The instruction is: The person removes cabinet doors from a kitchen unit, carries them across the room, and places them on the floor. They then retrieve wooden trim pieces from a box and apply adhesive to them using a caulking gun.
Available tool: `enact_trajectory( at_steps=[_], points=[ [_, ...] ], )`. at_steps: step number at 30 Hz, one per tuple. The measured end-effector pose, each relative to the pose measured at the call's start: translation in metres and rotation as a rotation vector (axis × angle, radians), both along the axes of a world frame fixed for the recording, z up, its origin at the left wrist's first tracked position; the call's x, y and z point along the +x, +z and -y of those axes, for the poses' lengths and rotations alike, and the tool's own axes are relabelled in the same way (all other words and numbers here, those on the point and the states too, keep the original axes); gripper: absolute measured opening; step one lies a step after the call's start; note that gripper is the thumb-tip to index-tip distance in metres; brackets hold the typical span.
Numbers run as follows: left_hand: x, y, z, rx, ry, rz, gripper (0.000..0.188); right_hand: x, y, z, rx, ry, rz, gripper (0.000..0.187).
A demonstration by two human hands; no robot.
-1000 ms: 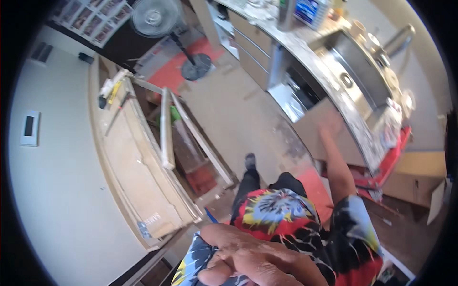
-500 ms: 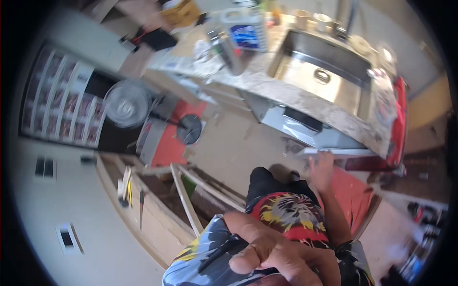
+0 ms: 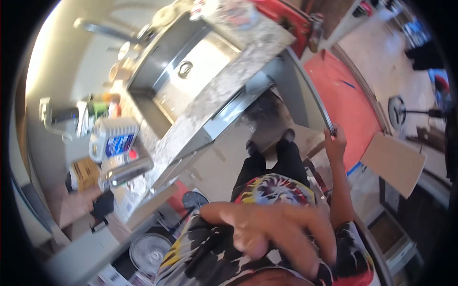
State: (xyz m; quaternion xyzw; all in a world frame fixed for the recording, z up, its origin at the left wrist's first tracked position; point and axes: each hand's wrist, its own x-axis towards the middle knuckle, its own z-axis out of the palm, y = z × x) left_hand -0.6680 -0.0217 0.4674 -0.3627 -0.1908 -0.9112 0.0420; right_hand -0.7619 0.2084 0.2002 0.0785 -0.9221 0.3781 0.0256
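Note:
My right hand is closed on the outer edge of a grey cabinet door, which stands swung out from under the sink counter. Up close in front of my chest is my left hand, its fingers stretched out and apart, somewhat blurred, with nothing visible in it. Ahead of me the cabinet below the steel sink is open, its inside dark and partly hidden by the countertop. My feet are on the floor just before it.
A large white jug, a steel flask and a cardboard box stand left on the counter. Red sheeting covers floor beyond the door. A tan board is at right, a fan at lower left.
The view has turned to the right. My right hand has gone from flat fingers at the door to holding its edge, and the door is open wider. My left hand stays before my chest.

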Motion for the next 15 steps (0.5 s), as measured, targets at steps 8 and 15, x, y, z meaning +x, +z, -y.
enact_trajectory(
  at_steps=[8,15],
  points=[
    [-0.058,-0.334,-0.005,-1.217,0.033,1.399,0.025,-0.063,-0.014,-0.013,-0.105,-0.179,-0.295,0.028],
    [-0.091,-0.594,0.118,-0.689,0.178,1.961,0.040,-0.089,-0.099,-0.024,-0.622,-0.249,-0.401,0.043]
  ],
)
